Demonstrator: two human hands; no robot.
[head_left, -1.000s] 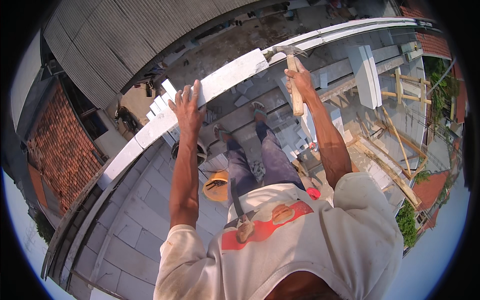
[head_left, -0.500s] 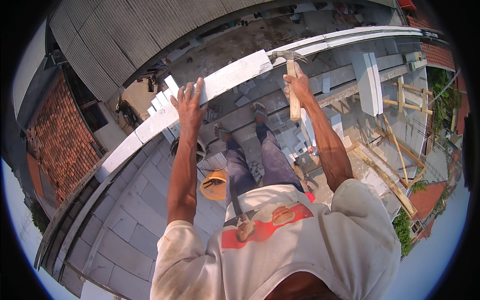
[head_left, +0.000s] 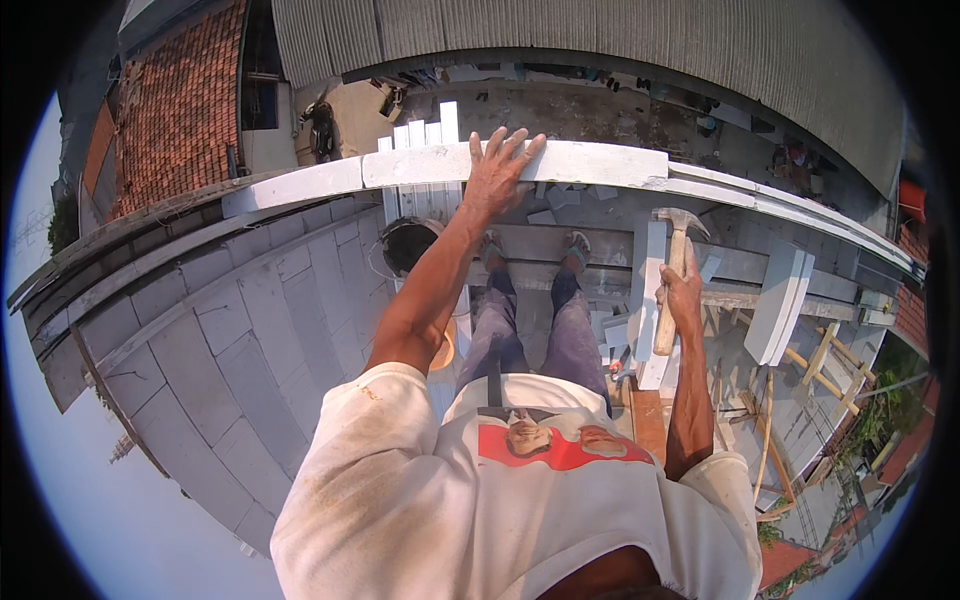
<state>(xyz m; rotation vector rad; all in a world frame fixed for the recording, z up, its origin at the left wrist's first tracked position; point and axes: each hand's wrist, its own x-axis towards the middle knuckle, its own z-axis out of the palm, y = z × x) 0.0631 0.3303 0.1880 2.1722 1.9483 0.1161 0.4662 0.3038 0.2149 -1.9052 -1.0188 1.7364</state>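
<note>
A long white block (head_left: 600, 163) lies on top of the wall in front of me. My left hand (head_left: 498, 175) rests on it with the fingers spread over its upper face. In my right hand (head_left: 681, 296) is a claw hammer (head_left: 678, 250), gripped by its wooden handle. The metal head points away from me, below the block's right end and apart from it. Another white block (head_left: 295, 190) sits end to end with the first, on its left.
Upright white blocks (head_left: 448, 122) stand behind the wall. A dark bucket (head_left: 408, 245) is near my feet on the left; a yellow-orange container (head_left: 446, 345) is partly hidden by my arm. Tall pale slabs (head_left: 780, 305) and timber frames (head_left: 828, 352) are at right.
The hammer has come away from the block's right end and back toward me. My left hand stays on the block, now nearer that end. The whole view has turned.
</note>
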